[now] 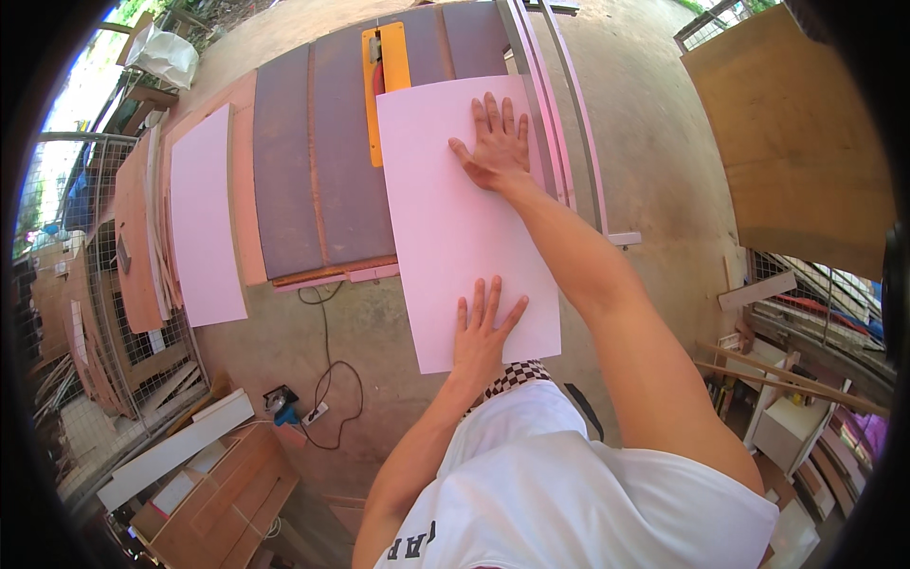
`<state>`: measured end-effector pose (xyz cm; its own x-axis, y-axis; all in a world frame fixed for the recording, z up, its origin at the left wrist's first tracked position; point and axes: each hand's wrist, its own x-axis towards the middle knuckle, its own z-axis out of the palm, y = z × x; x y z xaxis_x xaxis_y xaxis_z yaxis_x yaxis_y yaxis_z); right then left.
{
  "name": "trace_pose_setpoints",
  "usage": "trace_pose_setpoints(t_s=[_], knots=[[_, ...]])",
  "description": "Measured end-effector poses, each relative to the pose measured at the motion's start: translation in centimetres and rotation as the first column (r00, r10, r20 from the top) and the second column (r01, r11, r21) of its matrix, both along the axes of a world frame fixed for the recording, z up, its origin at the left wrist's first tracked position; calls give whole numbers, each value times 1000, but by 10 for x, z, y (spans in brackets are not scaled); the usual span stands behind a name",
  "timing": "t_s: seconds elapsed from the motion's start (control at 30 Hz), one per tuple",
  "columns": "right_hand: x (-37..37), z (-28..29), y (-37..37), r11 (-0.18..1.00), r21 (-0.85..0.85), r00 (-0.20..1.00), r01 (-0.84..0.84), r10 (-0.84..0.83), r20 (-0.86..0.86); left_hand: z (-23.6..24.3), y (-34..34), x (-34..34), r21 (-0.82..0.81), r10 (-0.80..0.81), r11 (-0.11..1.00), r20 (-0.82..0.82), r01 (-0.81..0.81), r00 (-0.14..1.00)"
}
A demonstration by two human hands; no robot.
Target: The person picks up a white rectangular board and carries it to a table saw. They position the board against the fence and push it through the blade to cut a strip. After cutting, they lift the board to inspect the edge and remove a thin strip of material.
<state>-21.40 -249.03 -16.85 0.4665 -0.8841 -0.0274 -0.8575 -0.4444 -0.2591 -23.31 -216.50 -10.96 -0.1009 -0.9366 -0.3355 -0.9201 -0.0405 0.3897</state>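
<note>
Outdoors, a concrete floor [654,123] fills most of the view, and on it stands a table saw [322,161] with a dark brownish top, occupying the picture from about ten o'clock to twelve o'clock. At two o'clock a big brown plywood board [796,142] leans upright, well apart from the saw. Across the saw's right part lies a large pale pink panel [445,228], its far end on the tabletop and its near end overhanging the table's near edge toward six o'clock, above the floor. A second, narrower pink panel [204,218] rests at nine o'clock on the saw's left extension, beside a stack of thin brown boards [142,237]. A grey rail fence [569,114] runs along the large panel's right edge, toward one o'clock. At twelve o'clock an orange throat plate [384,76] shows just beyond the panel's far left corner. The right hand [495,144] lies flat on the panel's far right part, fingers spread wide, gripping nothing. The left hand [482,332] presses flat on the panel's near end, fingers likewise splayed. At seven o'clock a black cable [327,365] trails over the floor to a small power strip [313,413].
</note>
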Motion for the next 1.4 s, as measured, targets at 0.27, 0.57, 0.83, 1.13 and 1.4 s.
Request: trace_pose_setpoints(t_s=[0.27, 0.57, 0.83, 1.13, 1.4], knots=[[5, 0, -12, 1000, -1, 1000, 13, -13, -5, 0, -10, 5, -54, 3, 999, 8, -3, 1000], [13, 2, -27, 1000, -2, 1000, 20, -20, -3, 2, -26, 18, -62, 1, 998, -40, -4, 999], [20, 1, -43, 1000, 9, 1000, 10, -11, 5, 4, -43, 23, -22, -9, 1000, 5, 9, 1000], [28, 0, -60, 1000, 0, 1000, 10, -10, -10, 7, -55, 22, 30, 64, 997, 7, -64, 998], [29, 2, -62, 1000, 31, 1000, -6, 6, -1, -7, -18, -22, -51, 354, 935, 55, -351, 934]])
